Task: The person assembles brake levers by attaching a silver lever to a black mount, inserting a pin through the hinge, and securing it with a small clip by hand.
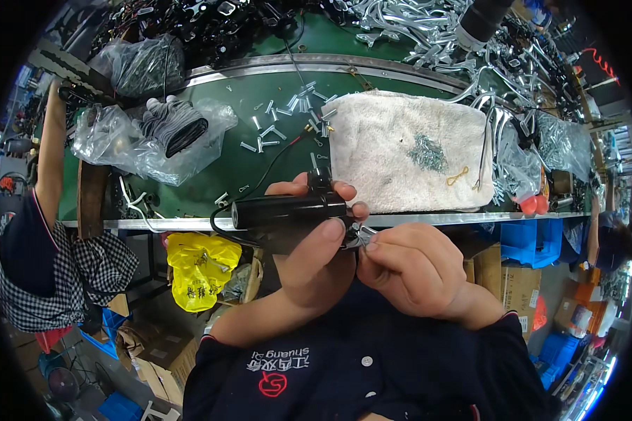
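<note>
My left hand (314, 263) is wrapped round a black handlebar grip (277, 212), a glossy cylinder with a thin black cable (216, 223) looping off its left end. Its thumb presses near the right end, where a black clamp-like part (321, 181) sticks up. At that same end my right hand (418, 270) pinches a small silvery metal piece (359, 237), mostly covered by the fingertips. The grip is held above the bench's front edge. Beyond it, several silvery pins (268, 133) lie scattered on the green bench top (225, 175).
A white towel (379, 168) with a heap of small pins (427, 154) lies right. Silvery levers (428, 35) pile up behind, black parts (204, 24) at back left. A plastic bag (112, 144) holds dark gloves (179, 126). At far left is another person's arm (49, 154).
</note>
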Demonstrator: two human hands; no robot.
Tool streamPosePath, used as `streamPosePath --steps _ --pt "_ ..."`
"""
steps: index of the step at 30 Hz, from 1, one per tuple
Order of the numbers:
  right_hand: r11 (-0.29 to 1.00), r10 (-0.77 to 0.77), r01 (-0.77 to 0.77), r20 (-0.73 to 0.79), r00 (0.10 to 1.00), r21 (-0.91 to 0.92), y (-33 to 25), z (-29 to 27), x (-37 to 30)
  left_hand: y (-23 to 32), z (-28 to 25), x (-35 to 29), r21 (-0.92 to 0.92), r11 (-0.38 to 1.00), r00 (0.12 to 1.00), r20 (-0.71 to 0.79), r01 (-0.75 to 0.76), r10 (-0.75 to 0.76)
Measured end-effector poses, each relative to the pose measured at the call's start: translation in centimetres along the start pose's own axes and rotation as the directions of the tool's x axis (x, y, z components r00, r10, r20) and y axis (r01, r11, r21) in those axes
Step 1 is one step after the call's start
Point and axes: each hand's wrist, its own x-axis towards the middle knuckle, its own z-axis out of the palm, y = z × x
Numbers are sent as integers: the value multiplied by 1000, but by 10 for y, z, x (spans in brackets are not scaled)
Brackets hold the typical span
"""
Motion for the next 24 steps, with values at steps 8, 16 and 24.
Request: streamPosePath --steps 8,16,24 --pt "1000 7 -7 4 1000 -19 0 1 -1 -3 4 0 -49 996 997 -21 -75 74" --pt "1000 28 -28 55 998 -5 -4 -3 -1 -6 2 -1 128 967 976 27 -219 218" --pt "1000 3 -3 -23 1000 0 -4 2 -3 -9 -2 0 224 901 928 94 -372 360"
